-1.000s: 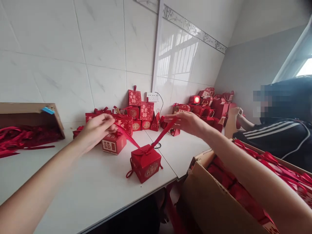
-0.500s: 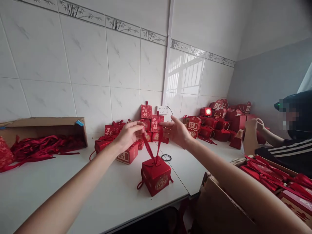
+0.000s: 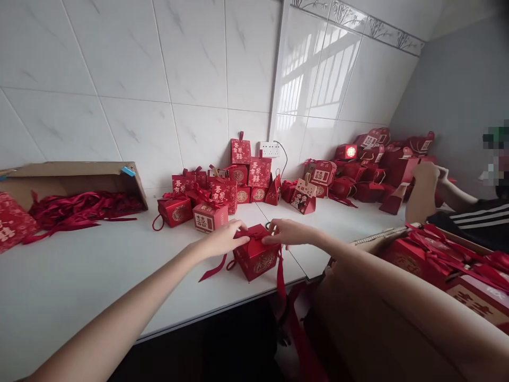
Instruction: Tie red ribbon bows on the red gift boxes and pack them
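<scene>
A red gift box point(image 3: 258, 261) with a gold round pattern on its front stands near the table's front edge. My left hand point(image 3: 227, 237) is at the upper left of its lid, fingers closed on the red ribbon point(image 3: 213, 269). From the other side, my right hand point(image 3: 295, 233) pinches the same ribbon beside the middle of the lid. One ribbon tail lies on the table to the left; the other hangs down the box's right side past the table edge. A small cord loop point(image 3: 231, 263) sticks out at the box's left.
Several red boxes point(image 3: 210, 215) stand behind, against the tiled wall. At left, a cardboard box point(image 3: 93, 170) lies with loose red ribbons point(image 3: 85, 209). A carton point(image 3: 363, 241) of ribboned boxes is at right, near a co-worker's hands point(image 3: 427, 175). A power strip point(image 3: 269, 149) is on the wall.
Both hands have come down from above the box to its lid. The ribbon, earlier held upright, now crosses the lid with its tails out to the sides. The view has tilted down.
</scene>
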Motion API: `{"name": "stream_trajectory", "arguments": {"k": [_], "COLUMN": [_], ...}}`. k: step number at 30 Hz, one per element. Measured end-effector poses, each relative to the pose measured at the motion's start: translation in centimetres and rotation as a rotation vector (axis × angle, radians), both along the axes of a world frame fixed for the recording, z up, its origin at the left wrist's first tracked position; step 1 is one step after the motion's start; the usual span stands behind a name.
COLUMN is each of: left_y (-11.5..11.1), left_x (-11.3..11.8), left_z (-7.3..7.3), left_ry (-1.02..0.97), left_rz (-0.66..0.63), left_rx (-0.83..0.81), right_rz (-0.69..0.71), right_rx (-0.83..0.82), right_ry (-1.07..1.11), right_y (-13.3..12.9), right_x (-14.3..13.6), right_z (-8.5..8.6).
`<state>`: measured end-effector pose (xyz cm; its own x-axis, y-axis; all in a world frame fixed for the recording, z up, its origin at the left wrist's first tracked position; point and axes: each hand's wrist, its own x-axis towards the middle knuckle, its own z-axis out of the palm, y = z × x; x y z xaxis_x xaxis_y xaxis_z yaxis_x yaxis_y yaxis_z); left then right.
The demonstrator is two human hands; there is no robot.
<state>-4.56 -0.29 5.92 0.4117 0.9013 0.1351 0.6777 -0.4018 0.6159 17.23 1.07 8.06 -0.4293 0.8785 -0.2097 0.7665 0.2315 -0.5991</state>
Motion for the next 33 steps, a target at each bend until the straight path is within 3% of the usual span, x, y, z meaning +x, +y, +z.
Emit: {"name": "stream_trajectory", "arguments": {"k": [4, 7, 10, 13, 17, 20, 22, 26, 33], "left_y": [-1.1, -2.3, -3.4, -4.1, -4.6, -4.6, -4.3, -3.8, -3.3], "left_x": [0.0, -0.3, -0.1, 0.3, 0.5, 0.1, -0.2, -1.0, -1.8], "left_z": [0.4, 1.3, 1.8, 1.6, 0.9, 0.4, 0.2, -0.3, -2.1], "left_ry": [0.103, 0.154, 0.069, -0.140, -0.363, -0.378, -0.359, -0.342, -0.406], "left_rz": [0.003, -0.038, -0.098, -0.082, 0.044, 0.032, -0.012, -0.096, -0.149], "left_rx": [-0.036, -0.205, -0.409, -0.527, -0.656, -0.715, -0.720, -0.716, -0.669], "right_rz": [0.069, 0.164, 0.254, 0.290, 0.308, 0.147, 0.005, -0.017, 0.000], "right_rx": [0.129, 0.264, 0.329, 0.319, 0.078, -0.272, -0.417, -0.416, -0.531], "right_ry": [-0.122, -0.185, -0.188, -0.200, -0.114, 0.157, 0.297, 0.233, 0.377], "right_y": [-0.4, -0.5, -1.2, -2.3, -3.5, -3.9, -4.0, -3.8, -3.4], "right_x": [-0.1, 0.0, 0.1, 0.5, 1.3, 1.4, 1.4, 1.5, 2.3], "right_z": [-0.3, 0.2, 1.0, 1.9, 2.1, 0.9, -0.2, -1.6, -1.9]}}
